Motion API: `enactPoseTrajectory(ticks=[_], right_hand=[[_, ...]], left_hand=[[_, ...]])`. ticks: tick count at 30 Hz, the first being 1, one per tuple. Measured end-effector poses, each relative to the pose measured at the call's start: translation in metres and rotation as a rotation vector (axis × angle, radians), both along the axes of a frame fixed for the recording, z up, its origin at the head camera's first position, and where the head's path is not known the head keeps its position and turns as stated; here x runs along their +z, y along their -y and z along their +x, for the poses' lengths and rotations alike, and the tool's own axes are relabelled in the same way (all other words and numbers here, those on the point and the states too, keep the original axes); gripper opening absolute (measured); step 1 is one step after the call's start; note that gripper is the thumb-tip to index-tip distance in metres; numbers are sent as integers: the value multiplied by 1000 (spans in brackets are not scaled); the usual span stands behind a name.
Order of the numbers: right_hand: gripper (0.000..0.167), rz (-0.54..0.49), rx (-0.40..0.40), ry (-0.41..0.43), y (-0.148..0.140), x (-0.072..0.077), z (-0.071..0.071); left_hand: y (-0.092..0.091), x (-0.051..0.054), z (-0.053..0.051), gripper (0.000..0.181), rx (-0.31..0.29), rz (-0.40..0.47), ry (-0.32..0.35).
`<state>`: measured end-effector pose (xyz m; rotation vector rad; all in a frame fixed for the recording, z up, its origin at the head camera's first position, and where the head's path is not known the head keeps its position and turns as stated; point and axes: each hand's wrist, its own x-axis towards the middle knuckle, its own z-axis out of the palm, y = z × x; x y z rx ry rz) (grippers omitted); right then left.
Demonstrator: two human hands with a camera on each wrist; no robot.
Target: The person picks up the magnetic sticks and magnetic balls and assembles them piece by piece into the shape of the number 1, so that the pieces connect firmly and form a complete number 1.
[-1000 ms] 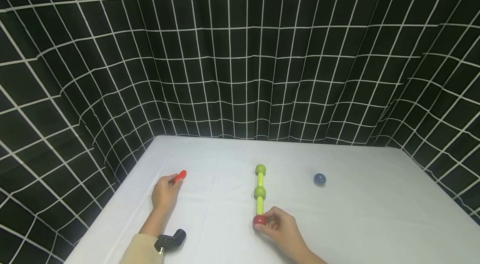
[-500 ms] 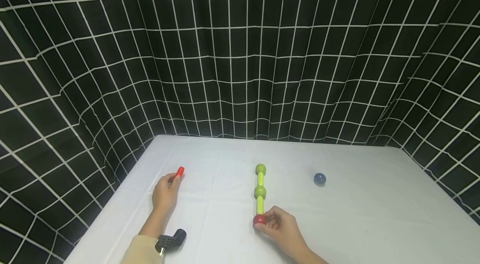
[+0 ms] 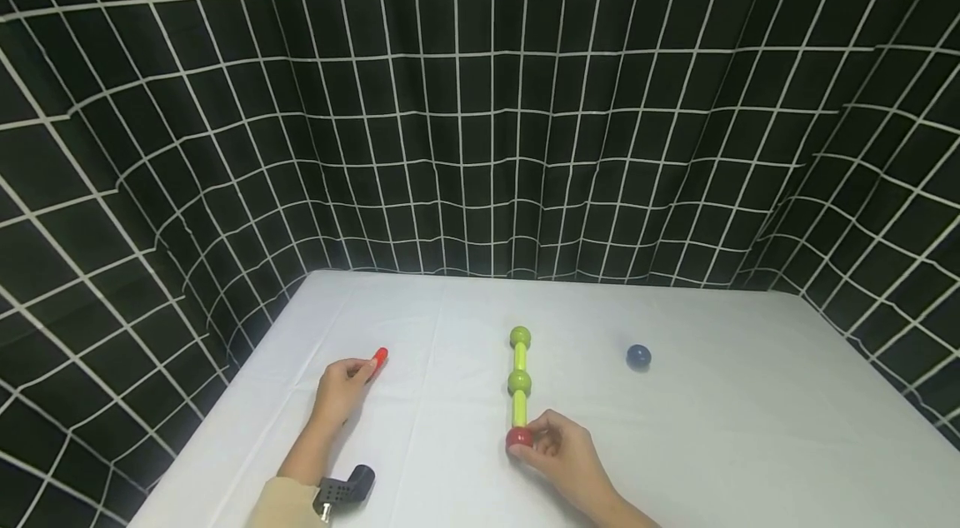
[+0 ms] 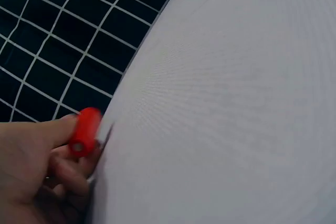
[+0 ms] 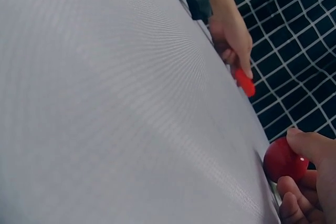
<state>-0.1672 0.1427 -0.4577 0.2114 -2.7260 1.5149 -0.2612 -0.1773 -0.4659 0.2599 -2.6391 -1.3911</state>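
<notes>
My left hand (image 3: 335, 397) pinches a short red rod (image 3: 379, 360) between thumb and fingers at the left of the table. In the left wrist view the red rod (image 4: 85, 131) shows its round end with a small grey spot. The right hand (image 3: 570, 465) holds a glossy red ball (image 3: 517, 438) at the near end of a straight chain. Two yellow-green rods (image 3: 519, 409) and two green balls (image 3: 519, 382) make up the rest of that chain, running away from me. The right wrist view shows the red ball (image 5: 284, 160) between thumb and fingers.
A dark blue ball (image 3: 638, 357) lies apart on the right of the white-covered table (image 3: 712, 428). A black curtain (image 3: 480, 136) with a white grid stands round the back and sides. A black device (image 3: 348, 488) is strapped to my left wrist.
Carrying the red rod, my left hand first tilts it slightly, then shifts right towards the chain and a little nearer to me. The right hand, the chain and the blue ball stay put.
</notes>
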Motion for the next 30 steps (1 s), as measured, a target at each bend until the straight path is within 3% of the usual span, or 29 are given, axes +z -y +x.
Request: enactPoseTrajectory(ticks=[6, 14, 18, 24, 30], right_hand=[[35, 3, -3, -2, 0, 0, 0], [35, 0, -3, -1, 1, -1, 0], [35, 2, -4, 2, 1, 0, 0], [35, 4, -9, -1, 0, 0, -2], [34, 6, -12, -23, -2, -1, -8]], left_hand=[[-5, 3, 3, 26, -80, -82, -29], [-14, 7, 10, 26, -130, -396, -134], [-17, 8, 11, 26, -139, -451, -127], [-21, 7, 11, 27, -124, -361, -117], [-30, 4, 12, 24, -104, -103, -72]])
